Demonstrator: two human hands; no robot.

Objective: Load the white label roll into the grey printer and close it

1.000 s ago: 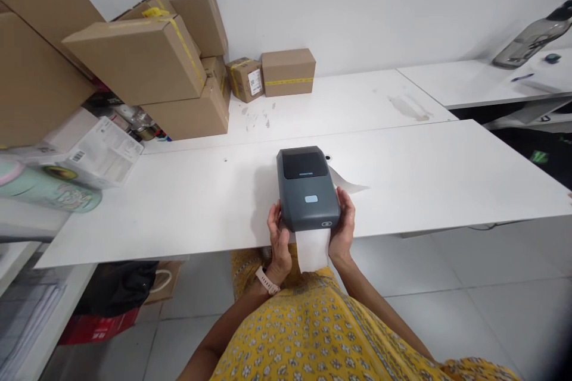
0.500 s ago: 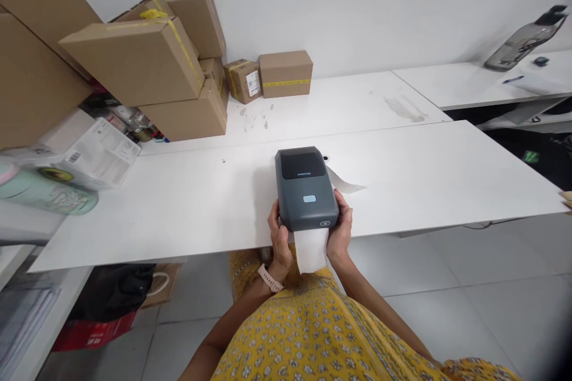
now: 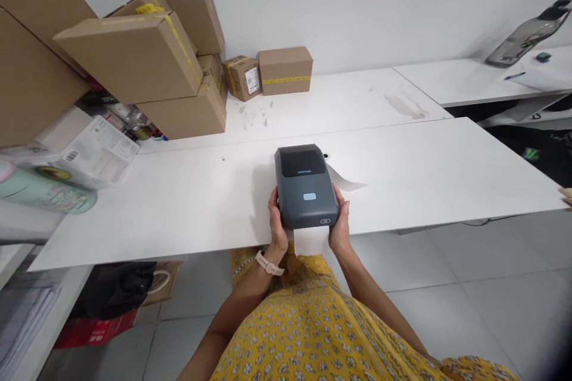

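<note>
A dark grey label printer (image 3: 306,187) sits at the front edge of the white table. My left hand (image 3: 277,223) grips its left side, and my right hand (image 3: 341,223) holds the right side near the front corner. White label paper (image 3: 311,241) sticks out of the printer's front between my hands and hangs past the table edge. Behind the printer on the right, a curled strip of paper (image 3: 344,181) lies on the table. My fingertips are partly hidden by the printer's sides.
Cardboard boxes (image 3: 129,59) are stacked at the back left, beside a white box (image 3: 93,152) and a mint green bottle (image 3: 53,190). Two smaller boxes (image 3: 286,71) stand by the wall. A grey bottle (image 3: 522,38) stands at the far right.
The left thumb has shifted forward along the printer's side. Less of the label paper shows below the printer's front. The printer itself has hardly moved.
</note>
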